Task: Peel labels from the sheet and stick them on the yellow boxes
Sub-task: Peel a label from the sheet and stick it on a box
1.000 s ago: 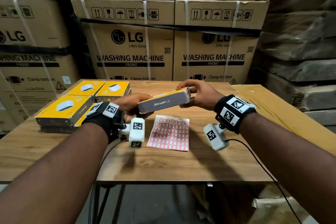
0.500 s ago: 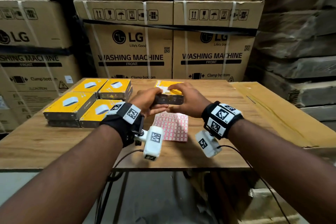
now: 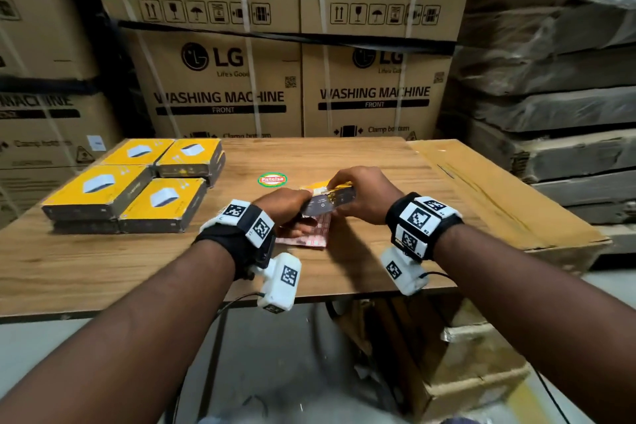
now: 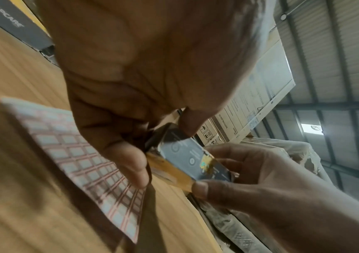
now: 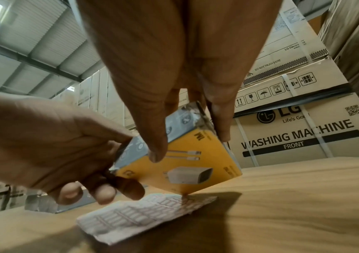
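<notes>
Both hands hold one yellow box (image 3: 330, 198) (image 5: 187, 164) tilted on edge just above the label sheet (image 3: 315, 234) (image 4: 83, 159) (image 5: 144, 215) at the table's middle. My left hand (image 3: 292, 206) (image 4: 128, 149) grips the box's left end, thumb on its dark side face. My right hand (image 3: 358, 196) (image 5: 185, 130) pinches its right end, thumb on the yellow face. The box's lower corner is very close to the sheet. The pink-gridded sheet lies flat, partly hidden under my hands.
Several yellow boxes (image 3: 137, 182) sit stacked at the table's left rear. A round green and red sticker (image 3: 272, 179) lies on the wooden table (image 3: 103, 268). A flat cardboard sheet (image 3: 499, 193) covers the right side. Large washing machine cartons (image 3: 220, 79) stand behind.
The box came down from above the table to just over the label sheet and turned so its dark side faces me. Both hands moved with it, away from me.
</notes>
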